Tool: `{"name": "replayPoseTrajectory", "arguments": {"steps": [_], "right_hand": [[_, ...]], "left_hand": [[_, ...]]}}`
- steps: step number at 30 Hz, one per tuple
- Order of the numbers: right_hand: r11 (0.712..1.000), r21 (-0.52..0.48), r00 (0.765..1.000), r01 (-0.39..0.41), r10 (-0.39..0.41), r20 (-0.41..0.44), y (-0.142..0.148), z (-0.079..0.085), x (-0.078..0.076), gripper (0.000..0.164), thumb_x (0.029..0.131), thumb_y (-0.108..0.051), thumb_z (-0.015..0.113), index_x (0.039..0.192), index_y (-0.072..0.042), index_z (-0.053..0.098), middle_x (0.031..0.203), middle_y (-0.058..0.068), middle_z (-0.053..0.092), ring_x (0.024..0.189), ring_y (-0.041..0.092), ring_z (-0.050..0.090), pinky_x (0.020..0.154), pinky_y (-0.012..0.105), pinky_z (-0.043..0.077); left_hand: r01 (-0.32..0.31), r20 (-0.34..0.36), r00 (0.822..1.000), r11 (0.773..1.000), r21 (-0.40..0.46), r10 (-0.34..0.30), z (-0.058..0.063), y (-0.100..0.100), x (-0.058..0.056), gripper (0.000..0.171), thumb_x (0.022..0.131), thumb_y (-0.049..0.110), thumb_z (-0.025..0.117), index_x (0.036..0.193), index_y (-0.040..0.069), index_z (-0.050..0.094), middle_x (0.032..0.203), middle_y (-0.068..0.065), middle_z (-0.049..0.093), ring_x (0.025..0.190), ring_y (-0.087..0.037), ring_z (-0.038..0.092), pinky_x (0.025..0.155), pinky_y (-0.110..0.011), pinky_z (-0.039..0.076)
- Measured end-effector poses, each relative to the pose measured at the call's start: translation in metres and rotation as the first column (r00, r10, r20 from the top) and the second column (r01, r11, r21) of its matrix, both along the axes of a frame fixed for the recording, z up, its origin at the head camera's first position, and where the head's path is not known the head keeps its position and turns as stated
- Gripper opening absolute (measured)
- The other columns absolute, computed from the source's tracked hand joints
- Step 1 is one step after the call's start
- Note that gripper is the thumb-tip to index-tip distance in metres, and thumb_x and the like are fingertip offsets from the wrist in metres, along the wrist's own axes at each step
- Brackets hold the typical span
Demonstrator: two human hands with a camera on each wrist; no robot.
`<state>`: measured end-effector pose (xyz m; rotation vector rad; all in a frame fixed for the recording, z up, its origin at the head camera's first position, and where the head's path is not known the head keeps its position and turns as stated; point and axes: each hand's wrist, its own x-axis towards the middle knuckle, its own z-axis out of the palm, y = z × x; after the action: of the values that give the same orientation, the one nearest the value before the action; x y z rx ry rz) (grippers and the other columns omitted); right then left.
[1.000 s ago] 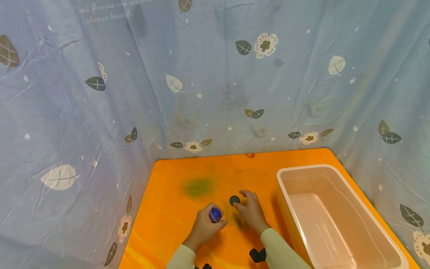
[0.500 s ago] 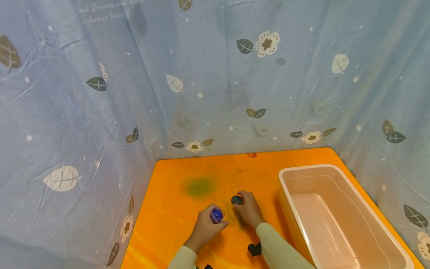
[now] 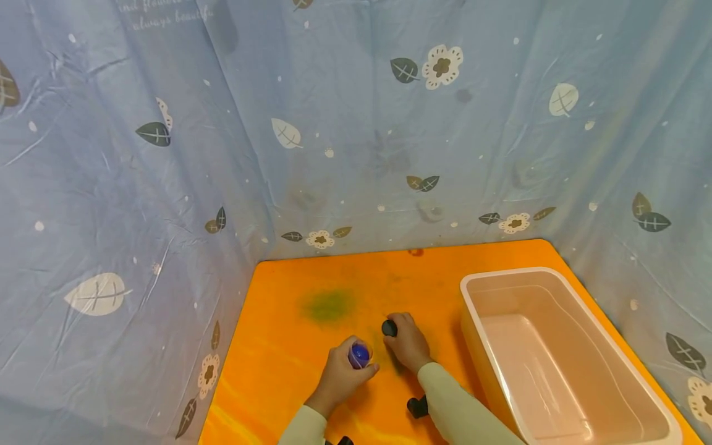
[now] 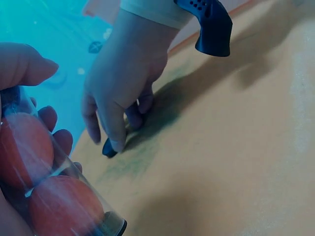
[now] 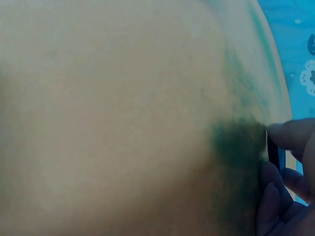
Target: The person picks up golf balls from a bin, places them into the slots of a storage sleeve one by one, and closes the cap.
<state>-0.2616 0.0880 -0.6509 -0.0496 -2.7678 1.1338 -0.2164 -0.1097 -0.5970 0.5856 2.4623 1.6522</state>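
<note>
My left hand [image 3: 340,377] grips a clear ball tube [image 4: 24,191]. A blue ball [image 3: 360,354] shows at its open top in the head view, and the left wrist view shows two reddish balls [image 4: 66,206] lower down, above a dark bottom cap [image 4: 114,225]. To the right and a little farther away, my right hand [image 3: 410,345] pinches a small round black lid [image 3: 389,328] between thumb and fingers. The lid stands tilted close over the table. At the right edge of the right wrist view, the lid [image 5: 276,152] appears edge-on between the fingertips.
A pale pink plastic tub [image 3: 470,296] stands to the right on the orange table [image 3: 289,284]. A patterned blue curtain [image 3: 356,123] encloses the back and both sides. A green stain [image 3: 328,306] marks the table beyond the left hand. Dark camera mounts sit at the wrists.
The right hand's fingers have closed on the black lid, which lay flat and is now tilted up. The left hand has kept its grip on the tube, nearly still.
</note>
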Motion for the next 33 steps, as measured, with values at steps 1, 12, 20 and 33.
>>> {"name": "replayPoseTrajectory", "arguments": {"steps": [1,12,20,33], "right_hand": [[1.000,0.008,1.000,-0.003,0.003,0.002,0.000,-0.001,0.000,0.048,0.084,-0.019,0.076,0.129,-0.015,0.058,0.117,0.003,0.054,0.103,0.026,0.059,0.090,0.048,0.045],[0.988,0.147,0.999,-0.042,0.041,0.010,-0.006,-0.002,-0.004,0.045,0.086,-0.025,0.073,0.129,-0.021,0.060,0.112,0.002,0.050,0.086,0.021,0.061,0.081,0.043,0.051],[0.997,0.083,1.000,-0.003,0.001,0.031,-0.002,-0.003,0.001,0.032,0.086,-0.021,0.073,0.117,-0.016,0.064,0.100,0.003,0.041,0.069,0.016,0.052,0.069,0.037,0.048],[0.994,-0.109,0.999,0.031,-0.029,0.024,0.009,0.018,0.022,0.033,0.085,-0.017,0.073,0.116,-0.015,0.063,0.103,0.005,0.045,0.095,0.026,0.057,0.084,0.047,0.048]], "left_hand": [[0.001,0.002,1.000,1.000,-0.005,-0.001,0.001,0.000,0.000,0.041,0.077,0.038,0.080,0.102,0.013,0.060,0.089,-0.002,0.065,0.074,-0.016,0.060,0.061,-0.031,0.052],[-0.009,0.026,1.000,1.000,-0.011,0.009,-0.001,0.000,0.000,0.045,0.076,0.039,0.081,0.104,0.011,0.060,0.088,0.002,0.064,0.074,-0.017,0.060,0.062,-0.031,0.052],[-0.014,0.015,1.000,1.000,-0.012,0.014,-0.002,0.000,0.000,0.042,0.075,0.039,0.082,0.101,0.015,0.061,0.087,0.003,0.064,0.073,-0.016,0.060,0.061,-0.030,0.051],[-0.008,-0.005,1.000,1.000,0.010,0.008,-0.002,0.001,-0.001,0.035,0.076,0.035,0.082,0.098,0.020,0.059,0.087,-0.005,0.066,0.072,-0.017,0.059,0.059,-0.031,0.051]]}}
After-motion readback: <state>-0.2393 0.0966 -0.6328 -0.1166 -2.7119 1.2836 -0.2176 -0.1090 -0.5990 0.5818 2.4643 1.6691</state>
